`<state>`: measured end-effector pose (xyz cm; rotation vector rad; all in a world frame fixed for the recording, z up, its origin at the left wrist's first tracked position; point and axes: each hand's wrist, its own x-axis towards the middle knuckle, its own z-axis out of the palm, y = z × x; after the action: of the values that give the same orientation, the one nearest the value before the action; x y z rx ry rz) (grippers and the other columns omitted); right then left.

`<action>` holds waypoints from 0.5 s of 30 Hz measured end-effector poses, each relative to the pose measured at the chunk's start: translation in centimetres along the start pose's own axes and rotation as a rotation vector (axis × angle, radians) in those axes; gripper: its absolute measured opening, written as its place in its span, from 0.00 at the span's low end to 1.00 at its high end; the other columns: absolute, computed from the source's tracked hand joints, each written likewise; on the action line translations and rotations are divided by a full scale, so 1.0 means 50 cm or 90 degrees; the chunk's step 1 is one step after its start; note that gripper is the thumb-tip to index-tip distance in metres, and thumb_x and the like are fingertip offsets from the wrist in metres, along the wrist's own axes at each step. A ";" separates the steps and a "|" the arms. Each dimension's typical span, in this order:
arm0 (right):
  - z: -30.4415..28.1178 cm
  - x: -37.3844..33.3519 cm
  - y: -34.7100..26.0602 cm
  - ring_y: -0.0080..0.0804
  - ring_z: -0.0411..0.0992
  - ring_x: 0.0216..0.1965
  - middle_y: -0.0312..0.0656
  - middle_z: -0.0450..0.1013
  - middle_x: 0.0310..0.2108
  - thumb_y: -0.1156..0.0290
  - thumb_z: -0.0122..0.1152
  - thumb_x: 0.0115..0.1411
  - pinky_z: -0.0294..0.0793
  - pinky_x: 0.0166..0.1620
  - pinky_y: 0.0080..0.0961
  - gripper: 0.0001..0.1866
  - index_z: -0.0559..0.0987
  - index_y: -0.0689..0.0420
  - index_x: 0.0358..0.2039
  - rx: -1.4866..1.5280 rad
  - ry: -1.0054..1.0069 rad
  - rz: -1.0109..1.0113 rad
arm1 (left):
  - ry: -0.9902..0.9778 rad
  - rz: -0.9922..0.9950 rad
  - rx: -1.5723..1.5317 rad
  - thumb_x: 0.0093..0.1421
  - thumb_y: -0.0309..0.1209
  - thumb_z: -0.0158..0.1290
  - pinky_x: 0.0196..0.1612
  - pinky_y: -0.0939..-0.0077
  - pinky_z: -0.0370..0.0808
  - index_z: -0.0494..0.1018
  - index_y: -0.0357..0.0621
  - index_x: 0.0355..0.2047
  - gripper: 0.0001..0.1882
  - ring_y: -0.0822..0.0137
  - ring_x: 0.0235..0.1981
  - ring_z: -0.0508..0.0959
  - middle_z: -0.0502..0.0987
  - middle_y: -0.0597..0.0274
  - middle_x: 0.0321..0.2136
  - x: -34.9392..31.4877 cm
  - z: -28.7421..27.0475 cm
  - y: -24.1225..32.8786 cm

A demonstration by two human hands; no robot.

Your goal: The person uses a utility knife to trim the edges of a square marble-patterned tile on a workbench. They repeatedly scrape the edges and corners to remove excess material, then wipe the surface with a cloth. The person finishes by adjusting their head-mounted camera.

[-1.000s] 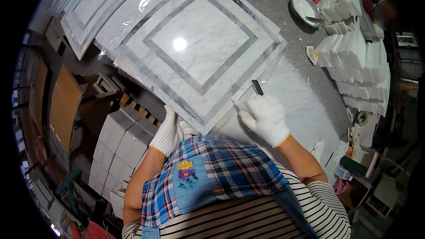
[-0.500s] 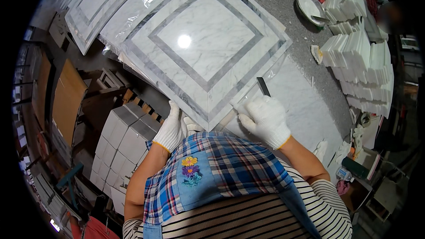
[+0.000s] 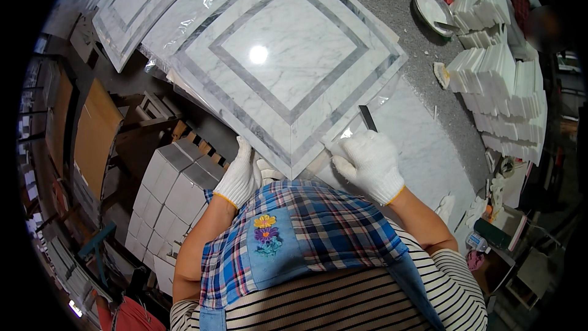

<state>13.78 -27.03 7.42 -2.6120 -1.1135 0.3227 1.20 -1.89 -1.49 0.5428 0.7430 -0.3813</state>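
Note:
A square marble panel (image 3: 294, 49) with grey inlaid bands lies before me, one corner pointing at my apron. At its lower left edge, near that corner, my left hand (image 3: 239, 175) in a white knit glove grips the rim, thumb up along the edge and the other fingers partly hidden. On the panel's lower right side, my right hand (image 3: 370, 165), gloved too, is closed round a dark flat blade-like tool (image 3: 367, 118). The tool's end sticks out beyond the knuckles; what it touches is hidden. Clear plastic film (image 3: 344, 135) shows beside that hand.
A plain marble slab (image 3: 422, 141) extends to the right. Stacks of white tile pieces (image 3: 490, 73) stand on the right side, with a bowl of white paste (image 3: 432, 9) holding a spatula. Grey-white blocks (image 3: 165, 190) are piled at the left, and another banded panel (image 3: 131, 9) lies farther left.

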 end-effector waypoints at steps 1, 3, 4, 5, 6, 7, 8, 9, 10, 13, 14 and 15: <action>0.000 0.000 -0.005 0.47 0.74 0.26 0.46 0.73 0.20 0.59 0.61 0.54 0.72 0.30 0.43 0.13 0.79 0.56 0.25 0.004 0.000 -0.008 | 0.009 0.006 0.005 0.66 0.65 0.33 0.42 0.54 0.85 0.42 0.42 0.71 0.46 0.47 0.50 0.79 0.58 0.45 0.65 0.005 -0.005 -0.003; 0.000 -0.002 -0.015 0.47 0.74 0.28 0.46 0.74 0.23 0.59 0.61 0.54 0.73 0.32 0.43 0.12 0.80 0.55 0.27 0.013 0.001 -0.024 | 0.008 0.002 0.005 0.67 0.64 0.34 0.45 0.54 0.85 0.42 0.43 0.71 0.46 0.47 0.51 0.78 0.58 0.44 0.65 0.005 -0.009 -0.004; 0.008 -0.007 -0.015 0.46 0.74 0.27 0.45 0.74 0.23 0.59 0.61 0.54 0.72 0.31 0.42 0.11 0.81 0.53 0.29 0.014 0.019 -0.040 | -0.002 -0.008 0.001 0.67 0.64 0.34 0.47 0.53 0.84 0.42 0.44 0.71 0.45 0.48 0.53 0.77 0.57 0.44 0.66 -0.003 0.001 0.004; 0.021 -0.012 -0.013 0.46 0.73 0.27 0.44 0.73 0.23 0.59 0.62 0.54 0.72 0.31 0.42 0.10 0.81 0.51 0.30 0.016 0.037 -0.055 | -0.004 -0.009 0.002 0.67 0.63 0.35 0.50 0.53 0.83 0.42 0.44 0.71 0.45 0.48 0.55 0.75 0.56 0.44 0.66 -0.006 0.008 0.008; 0.028 -0.015 -0.012 0.45 0.73 0.27 0.43 0.73 0.22 0.59 0.62 0.54 0.72 0.31 0.41 0.10 0.82 0.49 0.31 0.017 0.055 -0.071 | -0.006 -0.010 0.003 0.67 0.63 0.35 0.52 0.53 0.82 0.43 0.44 0.71 0.44 0.49 0.57 0.74 0.55 0.44 0.67 -0.009 0.015 0.012; 0.027 -0.014 -0.014 0.45 0.73 0.27 0.42 0.73 0.23 0.59 0.62 0.54 0.72 0.31 0.41 0.10 0.83 0.48 0.32 0.022 0.049 -0.075 | 0.001 -0.001 0.008 0.67 0.63 0.35 0.53 0.55 0.81 0.43 0.44 0.71 0.44 0.50 0.58 0.73 0.55 0.44 0.67 -0.010 0.021 0.011; 0.024 -0.012 -0.017 0.45 0.73 0.28 0.42 0.73 0.23 0.59 0.62 0.54 0.72 0.31 0.40 0.10 0.83 0.47 0.34 0.026 0.044 -0.079 | 0.007 0.007 0.013 0.67 0.63 0.36 0.55 0.56 0.80 0.44 0.43 0.71 0.44 0.50 0.59 0.72 0.54 0.44 0.67 -0.012 0.023 0.011; 0.022 -0.012 -0.019 0.45 0.73 0.28 0.41 0.73 0.24 0.59 0.61 0.54 0.72 0.31 0.40 0.11 0.84 0.47 0.35 0.030 0.038 -0.082 | 0.007 -0.007 0.007 0.67 0.63 0.35 0.55 0.56 0.80 0.45 0.43 0.71 0.44 0.50 0.59 0.73 0.56 0.44 0.67 -0.013 0.021 0.011; 0.023 -0.013 -0.018 0.45 0.73 0.28 0.41 0.74 0.24 0.59 0.61 0.54 0.72 0.31 0.40 0.11 0.84 0.47 0.36 0.022 0.027 -0.080 | 0.004 -0.020 0.001 0.67 0.63 0.35 0.54 0.57 0.80 0.46 0.43 0.70 0.44 0.51 0.58 0.73 0.57 0.44 0.66 -0.013 0.020 0.012; 0.028 -0.015 -0.009 0.45 0.74 0.30 0.42 0.75 0.26 0.58 0.63 0.54 0.73 0.32 0.39 0.13 0.84 0.47 0.38 0.036 0.033 -0.062 | -0.009 -0.043 -0.046 0.66 0.65 0.33 0.42 0.58 0.84 0.50 0.42 0.68 0.44 0.50 0.43 0.80 0.71 0.40 0.52 -0.005 0.014 0.008; 0.032 -0.019 -0.002 0.45 0.74 0.30 0.42 0.75 0.27 0.58 0.64 0.54 0.73 0.33 0.39 0.14 0.84 0.48 0.39 0.065 0.060 -0.049 | -0.018 -0.047 -0.066 0.66 0.66 0.31 0.35 0.58 0.85 0.51 0.41 0.67 0.44 0.49 0.36 0.84 0.78 0.39 0.45 -0.002 0.014 0.005; 0.031 -0.019 0.004 0.46 0.74 0.30 0.42 0.75 0.27 0.58 0.65 0.53 0.74 0.34 0.39 0.15 0.84 0.48 0.39 0.094 0.088 -0.036 | -0.001 -0.039 -0.046 0.66 0.66 0.31 0.35 0.58 0.85 0.52 0.41 0.66 0.44 0.49 0.36 0.84 0.78 0.39 0.44 -0.006 0.014 0.005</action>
<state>12.80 -27.62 5.99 -2.4286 -1.0723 0.2016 1.50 -2.05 -0.76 0.4531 0.7703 -0.4103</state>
